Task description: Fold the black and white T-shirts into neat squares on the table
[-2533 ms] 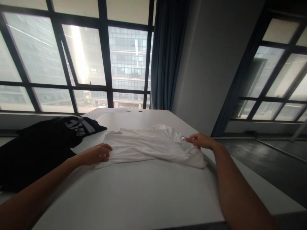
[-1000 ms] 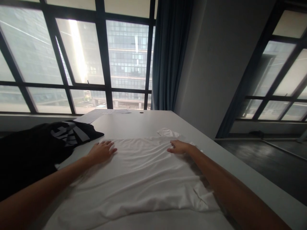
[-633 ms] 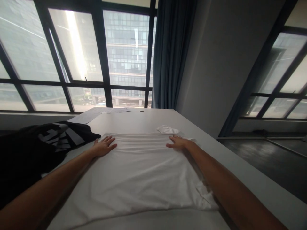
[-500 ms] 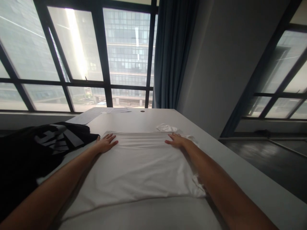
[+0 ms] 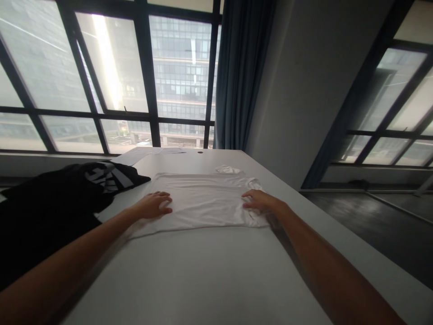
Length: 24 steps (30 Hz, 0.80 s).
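A thin white garment [image 5: 203, 198] lies spread on the white table, wrinkled across its middle and bunched along its right side. My left hand [image 5: 154, 205] rests at its left edge, palm down with the fingers apart. On the bunched right side sits my right hand [image 5: 255, 200], its fingers loosely spread and slightly bent. Neither hand is closed around the cloth. A small crumpled white piece [image 5: 228, 169] lies just beyond the far edge; whether it belongs to the garment I cannot tell.
Black clothing with a grey print [image 5: 108, 177] is heaped at the left. Papers [image 5: 131, 156] lie at the far left of the white table [image 5: 203, 280]. Behind stand windows and a blue curtain [image 5: 237, 81]; the table's right edge drops to a dark floor [image 5: 341, 212].
The white garment's near edge is now farther from me, and more tabletop shows in front of it. My hands have gone from its far corners to its sides.
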Each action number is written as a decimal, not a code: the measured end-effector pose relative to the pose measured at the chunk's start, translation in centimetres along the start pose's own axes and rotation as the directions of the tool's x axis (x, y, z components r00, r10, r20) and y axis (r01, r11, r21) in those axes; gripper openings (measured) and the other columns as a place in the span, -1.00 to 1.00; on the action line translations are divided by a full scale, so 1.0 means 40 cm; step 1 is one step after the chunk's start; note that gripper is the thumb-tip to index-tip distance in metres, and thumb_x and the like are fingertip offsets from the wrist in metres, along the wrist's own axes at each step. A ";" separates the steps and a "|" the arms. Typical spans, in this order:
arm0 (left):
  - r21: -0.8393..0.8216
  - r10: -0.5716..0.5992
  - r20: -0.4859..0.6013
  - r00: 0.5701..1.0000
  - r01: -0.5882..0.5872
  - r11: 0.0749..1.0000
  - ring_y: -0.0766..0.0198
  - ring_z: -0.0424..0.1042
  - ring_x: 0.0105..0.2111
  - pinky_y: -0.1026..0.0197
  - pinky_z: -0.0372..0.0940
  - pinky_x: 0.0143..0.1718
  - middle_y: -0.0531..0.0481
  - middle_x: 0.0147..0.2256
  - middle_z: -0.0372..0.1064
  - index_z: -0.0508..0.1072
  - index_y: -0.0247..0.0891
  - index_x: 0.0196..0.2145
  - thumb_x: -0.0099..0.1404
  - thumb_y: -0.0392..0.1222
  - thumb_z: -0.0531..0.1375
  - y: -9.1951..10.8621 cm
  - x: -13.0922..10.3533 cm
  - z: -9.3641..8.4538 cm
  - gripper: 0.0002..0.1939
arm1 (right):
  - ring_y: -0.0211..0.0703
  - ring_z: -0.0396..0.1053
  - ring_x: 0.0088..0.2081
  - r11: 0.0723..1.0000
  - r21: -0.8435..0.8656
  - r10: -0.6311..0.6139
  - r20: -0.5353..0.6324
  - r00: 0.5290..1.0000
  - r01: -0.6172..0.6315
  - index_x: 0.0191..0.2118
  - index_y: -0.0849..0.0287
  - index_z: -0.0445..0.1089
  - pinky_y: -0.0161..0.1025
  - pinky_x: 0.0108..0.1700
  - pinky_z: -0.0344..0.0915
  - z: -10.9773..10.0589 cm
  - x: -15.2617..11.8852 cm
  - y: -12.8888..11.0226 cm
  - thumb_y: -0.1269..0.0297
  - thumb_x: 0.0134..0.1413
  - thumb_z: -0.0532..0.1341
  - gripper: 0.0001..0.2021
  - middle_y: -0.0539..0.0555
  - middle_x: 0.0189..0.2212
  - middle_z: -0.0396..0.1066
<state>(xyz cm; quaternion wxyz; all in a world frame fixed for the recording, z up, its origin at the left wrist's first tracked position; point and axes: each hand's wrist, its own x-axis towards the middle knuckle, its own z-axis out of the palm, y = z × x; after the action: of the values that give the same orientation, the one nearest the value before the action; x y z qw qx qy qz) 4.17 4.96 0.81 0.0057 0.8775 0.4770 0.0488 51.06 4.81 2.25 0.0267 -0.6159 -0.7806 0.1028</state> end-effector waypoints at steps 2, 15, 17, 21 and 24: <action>-0.082 0.036 0.034 0.999 -0.034 0.996 -0.04 0.25 0.17 0.00 0.13 0.19 -0.18 0.21 0.26 0.44 -0.16 0.09 0.24 0.31 0.07 0.020 -0.071 -0.008 -0.36 | 0.06 0.41 0.01 0.991 0.122 0.047 0.025 0.999 -0.050 0.12 0.14 0.42 -0.16 0.06 0.31 -0.002 -0.069 0.021 0.00 -0.04 0.33 -0.41 0.20 0.02 0.46; -0.319 0.092 0.038 0.995 -0.076 0.945 0.12 0.44 -0.16 0.17 0.31 -0.07 -0.10 -0.06 0.45 0.57 -0.17 -0.26 0.17 0.28 0.18 -0.038 -0.258 -0.032 -0.53 | -0.08 0.39 -0.33 0.918 0.397 0.070 -0.114 0.991 -0.019 -0.35 0.23 0.55 -0.24 -0.25 0.29 -0.051 -0.286 0.094 -0.25 -0.29 0.30 -0.42 0.08 -0.43 0.50; -0.335 0.096 0.027 0.995 -0.082 0.939 0.17 0.43 -0.27 0.21 0.31 -0.17 -0.08 -0.18 0.48 0.57 -0.19 -0.32 0.20 0.27 0.16 -0.041 -0.259 -0.037 -0.54 | -0.14 0.35 -0.39 0.903 0.429 0.060 -0.060 0.996 -0.029 -0.35 0.26 0.55 -0.25 -0.29 0.27 -0.061 -0.303 0.094 -0.34 -0.29 0.27 -0.35 0.08 -0.48 0.46; -0.332 0.096 0.020 0.995 -0.084 0.939 0.20 0.42 -0.30 0.24 0.28 -0.20 -0.05 -0.29 0.47 0.56 -0.20 -0.37 0.20 0.27 0.15 -0.041 -0.262 -0.057 -0.53 | -0.24 0.24 -0.52 0.905 0.412 0.141 -0.047 0.989 -0.109 -0.34 0.27 0.56 -0.27 -0.40 0.23 -0.063 -0.307 0.097 -0.45 -0.26 0.17 -0.24 0.05 -0.60 0.37; -0.326 0.073 0.017 0.997 -0.064 0.943 0.21 0.41 -0.32 0.25 0.28 -0.23 -0.05 -0.32 0.47 0.56 -0.22 -0.37 0.19 0.27 0.15 -0.042 -0.264 -0.063 -0.52 | -0.24 0.23 -0.54 0.910 0.360 0.239 -0.050 0.970 -0.206 -0.44 0.24 0.54 -0.27 -0.45 0.23 -0.056 -0.301 0.107 -0.41 -0.37 0.25 -0.31 0.06 -0.59 0.37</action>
<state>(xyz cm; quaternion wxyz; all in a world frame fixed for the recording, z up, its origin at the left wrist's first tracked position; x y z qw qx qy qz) -3.19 -3.06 2.37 0.1553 0.8813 0.4315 0.1141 58.39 -5.61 4.63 0.1607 -0.6903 -0.6720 0.2143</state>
